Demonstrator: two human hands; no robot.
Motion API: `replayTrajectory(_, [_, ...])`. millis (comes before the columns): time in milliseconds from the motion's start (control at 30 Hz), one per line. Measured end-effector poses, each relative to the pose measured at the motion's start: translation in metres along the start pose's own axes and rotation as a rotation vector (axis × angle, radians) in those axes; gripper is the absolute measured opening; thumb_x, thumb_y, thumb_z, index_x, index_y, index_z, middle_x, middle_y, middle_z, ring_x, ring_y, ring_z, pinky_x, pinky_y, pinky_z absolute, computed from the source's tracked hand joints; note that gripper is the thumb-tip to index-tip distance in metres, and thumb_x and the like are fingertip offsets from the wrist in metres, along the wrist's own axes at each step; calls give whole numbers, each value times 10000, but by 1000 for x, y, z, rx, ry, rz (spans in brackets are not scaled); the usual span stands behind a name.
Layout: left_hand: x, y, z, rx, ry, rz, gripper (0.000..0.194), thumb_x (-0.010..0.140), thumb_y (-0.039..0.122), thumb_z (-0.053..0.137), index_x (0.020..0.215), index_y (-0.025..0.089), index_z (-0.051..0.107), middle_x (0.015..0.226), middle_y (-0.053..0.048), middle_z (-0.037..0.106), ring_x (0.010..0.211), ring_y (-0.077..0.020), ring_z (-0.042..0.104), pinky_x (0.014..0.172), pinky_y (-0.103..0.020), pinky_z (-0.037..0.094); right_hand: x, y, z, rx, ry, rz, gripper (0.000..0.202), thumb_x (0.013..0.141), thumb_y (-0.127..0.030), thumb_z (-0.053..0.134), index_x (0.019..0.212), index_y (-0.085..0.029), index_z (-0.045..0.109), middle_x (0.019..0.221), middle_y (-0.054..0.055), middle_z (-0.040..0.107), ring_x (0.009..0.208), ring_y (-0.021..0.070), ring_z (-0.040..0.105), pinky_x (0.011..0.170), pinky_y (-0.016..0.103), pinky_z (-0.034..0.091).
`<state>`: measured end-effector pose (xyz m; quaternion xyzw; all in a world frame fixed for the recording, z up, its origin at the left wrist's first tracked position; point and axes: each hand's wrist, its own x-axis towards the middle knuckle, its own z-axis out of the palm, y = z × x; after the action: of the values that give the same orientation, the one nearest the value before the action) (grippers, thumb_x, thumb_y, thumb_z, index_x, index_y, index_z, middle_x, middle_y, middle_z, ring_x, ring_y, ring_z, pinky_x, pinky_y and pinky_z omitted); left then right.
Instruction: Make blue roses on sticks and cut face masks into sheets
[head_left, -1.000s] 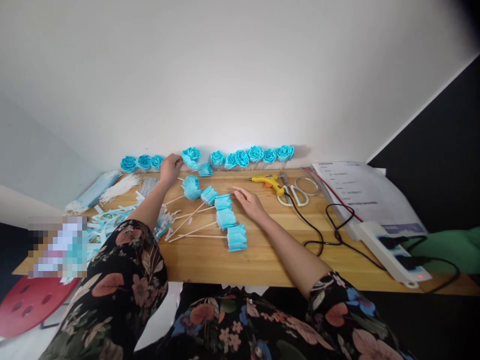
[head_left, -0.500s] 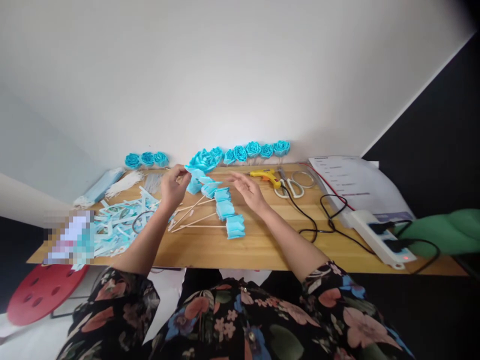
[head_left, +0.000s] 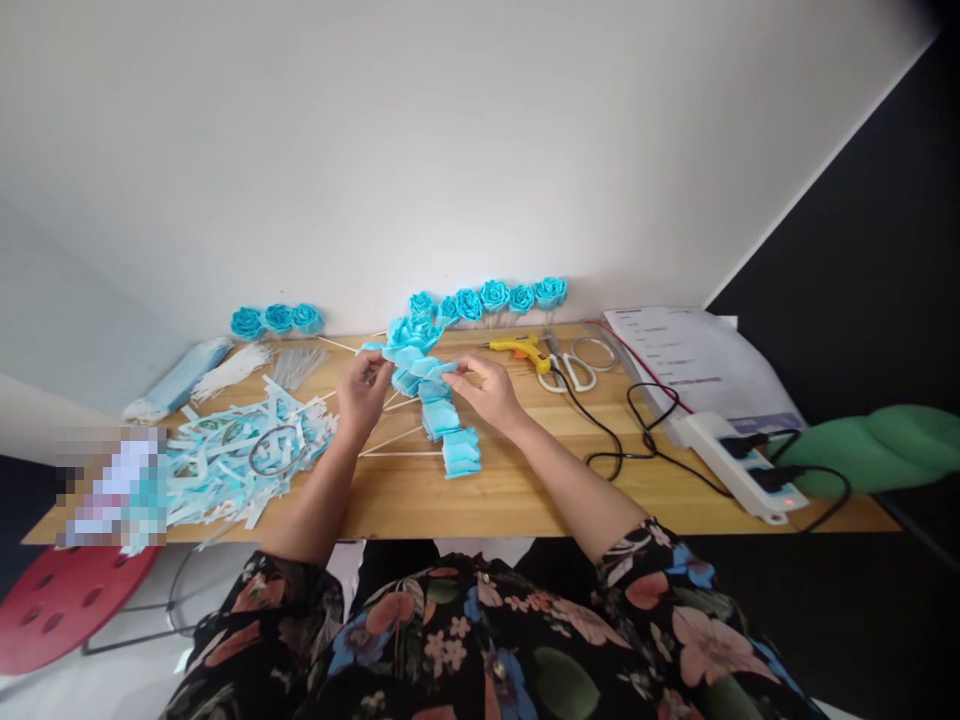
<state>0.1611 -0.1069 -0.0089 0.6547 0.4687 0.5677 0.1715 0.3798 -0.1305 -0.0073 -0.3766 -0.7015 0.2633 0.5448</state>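
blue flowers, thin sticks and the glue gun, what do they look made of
Blue flowers: matte, probably thin paper or nonwoven cloth, given the soft ruffled edges. Thin sticks: likely bare wood, from their pale tan colour. Glue gun: seemingly hard plastic, with a smooth yellow body.

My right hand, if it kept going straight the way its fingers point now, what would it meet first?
Your right hand would probably first meet the light-blue, wavy, papery strip right at its fingertips, though depth is hard to judge from this view.
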Motion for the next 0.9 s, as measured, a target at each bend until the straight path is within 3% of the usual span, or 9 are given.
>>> replayTrajectory(67, [-2,-3,0,-19,-10,-25,243,852,408,613,901,173,649,772,-31,687,691,-149,645,642,-246,493,-1,-2,1,-43,20,3,265,895,-466,632,863,-219,721,843,28,714,814,187,659,807,314,524])
replayTrajectory(267, [-7,-1,-5,-54,-34,-82,299,850,456,625,896,163,666,785,-41,700,707,-152,635,667,-250,494,0,-5,-2,-31,45,-26,279,909,-459,599,781,-218,658,780,15,668,770,175,625,769,299,494])
replayTrajectory(533, [-11,0,-4,-127,-119,-120,264,854,425,625,827,163,648,655,4,597,596,-115,522,594,-228,407,2,-2,-3,0,62,-76,269,915,-418,608,756,-203,627,744,3,638,730,147,605,724,272,471])
replayTrajectory(900, [-16,8,-1,-183,-243,-142,310,892,428,590,728,167,561,569,34,476,514,-87,399,520,-220,324,2,-7,-3,51,63,-10,245,899,-404,627,772,-195,649,769,3,669,732,141,615,734,262,482])
